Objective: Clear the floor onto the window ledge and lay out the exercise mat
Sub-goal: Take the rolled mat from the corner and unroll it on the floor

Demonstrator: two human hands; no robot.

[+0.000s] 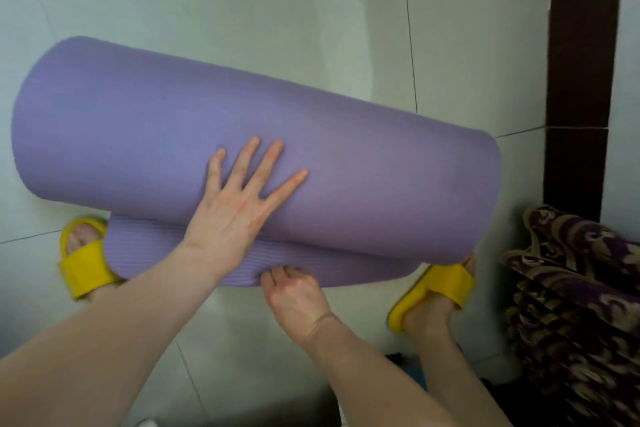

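Observation:
A thick purple exercise mat (145, 121) lies rolled up on the pale tiled floor, slanting from upper left to lower right. A short ribbed flap of it lies flat on the floor at the near side, between my feet. My left hand (239, 198) rests flat on top of the roll, fingers spread apart. My right hand (294, 291) pinches the free near edge of the flap, fingers curled under it. The window ledge is out of view.
My feet in yellow slippers stand at the mat's near corners, one at the left (85, 256), one at the right (436, 295). A dark brown vertical post (581, 73) and a patterned purple-gold cloth (575, 305) stand close on the right. Pale floor tiles (225, 3) extend beyond the roll.

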